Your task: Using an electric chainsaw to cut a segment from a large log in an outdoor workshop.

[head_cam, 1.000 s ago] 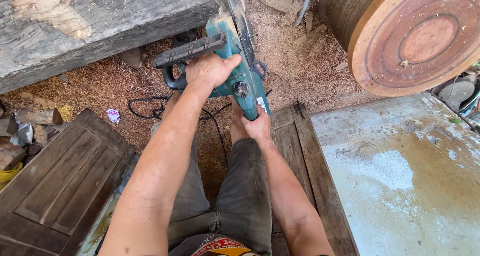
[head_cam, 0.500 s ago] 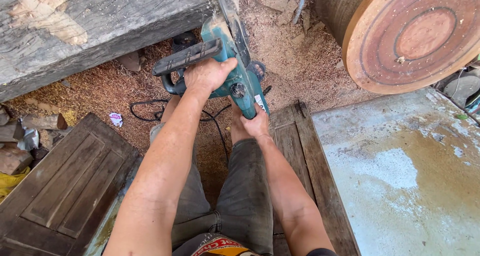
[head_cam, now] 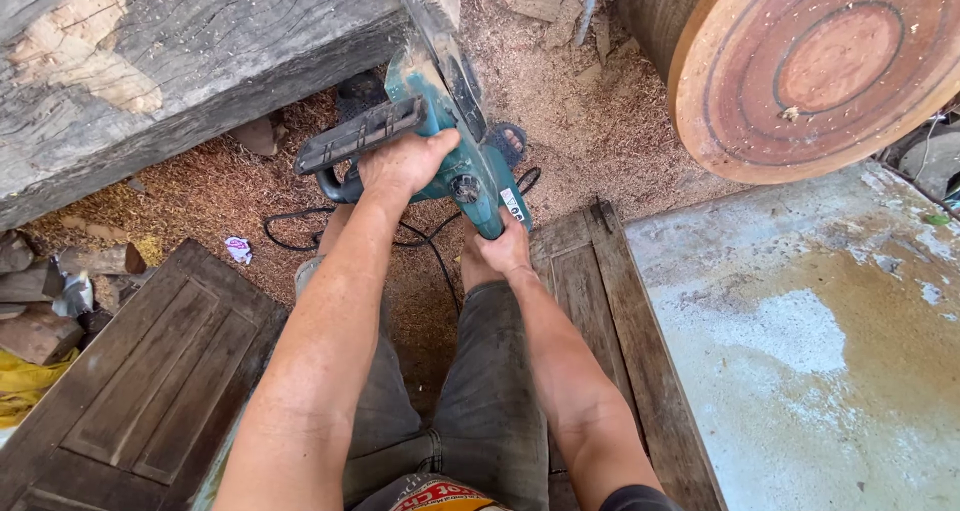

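1. Since a second ago, both hands and the saw are sitting a little higher in the view and slightly closer to the beam; the grip itself is looking unchanged.
2. The left hand is wrapping closed around the black front handle of a teal electric chainsaw, thumb pointing toward the saw body.
3. The right hand is closing on the rear grip at the near end of the saw, just above the person's right knee — fingers are curling under and are mostly hidden.
4. The chainsaw is being held tilted, its nose running up and away into the underside edge of a large grey timber beam lying across the upper left; the bar's tip is hidden at the beam.
5. A black power cord is looping over the sawdust-covered ground beneath the saw.
6. The person's legs in dark trousers are standing between a dark panelled wooden door lying flat on the left and another weathered wooden panel on the right.
7. A stained, pale metal sheet is lying further right — beyond it a round log end with reddish rings is facing the camera.
8. Wood scraps are lying at the far left edge.
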